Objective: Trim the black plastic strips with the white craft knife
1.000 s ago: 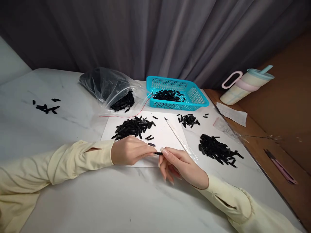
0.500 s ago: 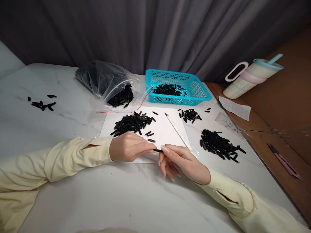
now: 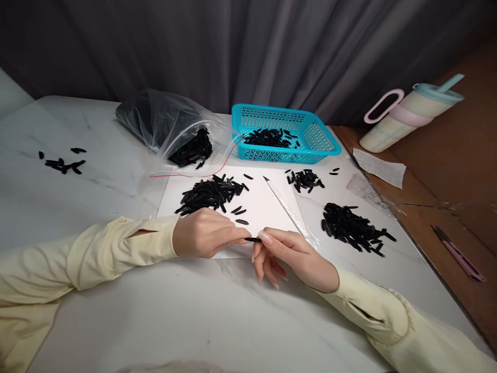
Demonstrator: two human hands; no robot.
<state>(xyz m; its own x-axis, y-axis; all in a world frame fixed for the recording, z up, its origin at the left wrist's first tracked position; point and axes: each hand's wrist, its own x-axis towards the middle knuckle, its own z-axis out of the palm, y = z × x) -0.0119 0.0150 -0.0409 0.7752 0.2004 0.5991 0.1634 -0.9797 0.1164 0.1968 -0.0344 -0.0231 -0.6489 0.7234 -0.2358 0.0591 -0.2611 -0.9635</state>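
Note:
A small, narrow black piece (image 3: pixel 254 239) spans the gap between my hands, pinched at both ends. My left hand (image 3: pixel 207 234) grips its left end, back of the hand turned up. My right hand (image 3: pixel 292 254) holds the other end between thumb and index finger, the remaining fingers curled loosely below. Just beyond lies a white sheet (image 3: pixel 256 199) with a pile of similar black pieces (image 3: pixel 212 192) on it and several strays beside the pile. A white pencil-like stick (image 3: pixel 285 206) in a clear sleeve lies aslant on the sheet's right side.
A blue basket (image 3: pixel 289 154) and an open clear zip bag (image 3: pixel 155 124), both with black pieces, stand at the back. More piles lie at right (image 3: pixel 353 228), centre right (image 3: pixel 305 180) and far left (image 3: pixel 64 166). A tumbler (image 3: pixel 411 116) and a pink-handled tool (image 3: pixel 460 256) are on the brown surface.
The view has shifted slightly, so the background items sit a little higher and further outward. Both hands keep nearly the same place and hold on the black piece.

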